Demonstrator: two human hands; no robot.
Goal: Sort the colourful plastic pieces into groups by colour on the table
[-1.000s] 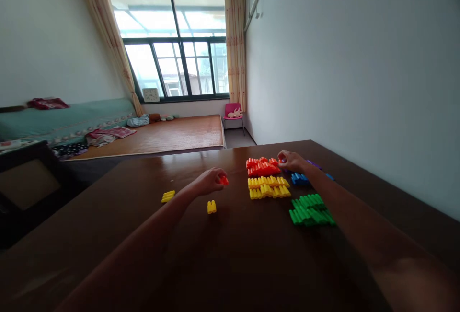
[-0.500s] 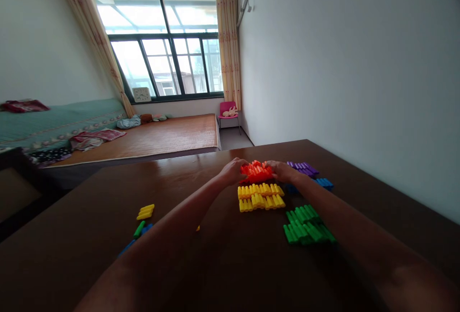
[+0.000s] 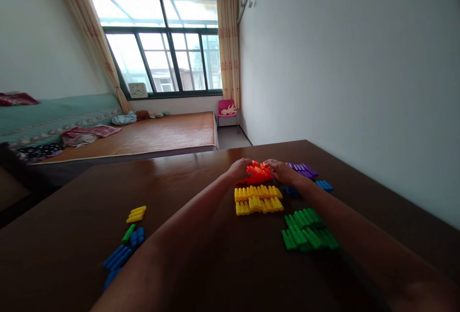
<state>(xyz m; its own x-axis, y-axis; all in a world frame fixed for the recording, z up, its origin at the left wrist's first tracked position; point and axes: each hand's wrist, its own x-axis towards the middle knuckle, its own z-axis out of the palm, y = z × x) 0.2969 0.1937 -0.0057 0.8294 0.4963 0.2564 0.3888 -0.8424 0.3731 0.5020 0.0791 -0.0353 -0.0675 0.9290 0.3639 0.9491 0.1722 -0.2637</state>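
Note:
At the far part of the dark table, a bunch of red-orange short plastic sticks [image 3: 260, 174] lies between my hands. My left hand [image 3: 239, 170] is at its left end with fingers bent against the sticks. From the other side, my right hand [image 3: 282, 172] grips the right end with curled fingers; its fingertips are partly hidden. Just nearer to me are two rows of yellow sticks [image 3: 258, 199]. Green sticks [image 3: 309, 229] lie left of my right forearm, partly covered by it. Beyond that forearm are purple sticks [image 3: 304, 170] and blue sticks [image 3: 324, 186].
On the table's left lie a few yellow sticks [image 3: 136, 214], one green stick [image 3: 128, 233] and several blue sticks [image 3: 118, 257], close to my left forearm. A white wall [image 3: 345, 72] runs along the right. Behind the table stand a bed [image 3: 168, 132] and a pink chair [image 3: 226, 107].
My left hand has shifted slightly right along the red sticks, and its forearm now uncovers more blue sticks on the left. The view has tilted and shifted a little.

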